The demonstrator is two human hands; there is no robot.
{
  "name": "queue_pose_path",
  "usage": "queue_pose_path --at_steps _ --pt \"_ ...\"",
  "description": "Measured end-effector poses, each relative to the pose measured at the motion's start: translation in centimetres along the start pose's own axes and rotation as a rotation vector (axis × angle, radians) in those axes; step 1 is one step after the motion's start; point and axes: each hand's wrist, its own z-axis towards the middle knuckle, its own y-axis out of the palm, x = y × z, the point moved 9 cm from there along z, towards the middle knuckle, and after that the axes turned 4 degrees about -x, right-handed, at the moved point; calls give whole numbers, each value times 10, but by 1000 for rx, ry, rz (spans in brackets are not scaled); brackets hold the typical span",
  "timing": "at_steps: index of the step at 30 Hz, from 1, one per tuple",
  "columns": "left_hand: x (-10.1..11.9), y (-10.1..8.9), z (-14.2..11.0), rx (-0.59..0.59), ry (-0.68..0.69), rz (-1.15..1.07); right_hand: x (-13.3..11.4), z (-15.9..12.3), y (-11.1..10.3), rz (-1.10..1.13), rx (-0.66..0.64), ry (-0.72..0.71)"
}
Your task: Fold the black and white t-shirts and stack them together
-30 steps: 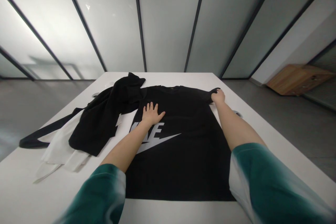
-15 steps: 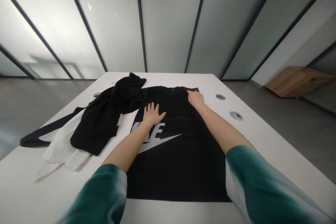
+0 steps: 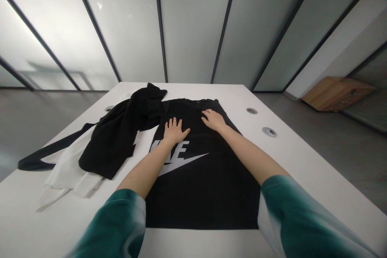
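A black T-shirt [image 3: 205,197] lies flat on the white table [image 3: 290,157], its collar away from me and a grey-white swoosh logo [image 3: 181,163] on its front. My left forearm hides part of the lettering. My left hand [image 3: 175,131] rests flat on the shirt with its fingers spread, just above the logo. My right hand [image 3: 214,120] lies palm down near the collar and right shoulder, holding nothing I can see. The shirt's right sleeve does not show as a separate shape, and black on black hides any fold.
To the left, a bunched black garment [image 3: 111,145] overlaps the shirt's left shoulder, on top of a crumpled white cloth [image 3: 65,179]. A black strip [image 3: 39,162] trails towards the table's left edge. Two round grommets [image 3: 269,131] are set in the tabletop at right.
My right hand has slid left and inward from the sleeve end to near the collar. The right sleeve no longer sticks out to the right. My left hand has stayed in place.
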Motion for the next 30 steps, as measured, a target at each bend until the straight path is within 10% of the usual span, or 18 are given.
queue_pose_path --at_steps 5,10,15,23,30 --pt "0 4 2 0 14 -10 74 -23 -25 183 197 254" --pt "0 2 5 -32 -1 24 133 -60 -7 114 56 483" --pt "21 -16 13 -84 21 166 125 -79 18 -8 -107 428" --pt "133 -13 14 -44 532 75 116 -84 20 -3 -49 417" --pt "152 -7 13 54 586 52 106 -77 16 -42 -83 258"
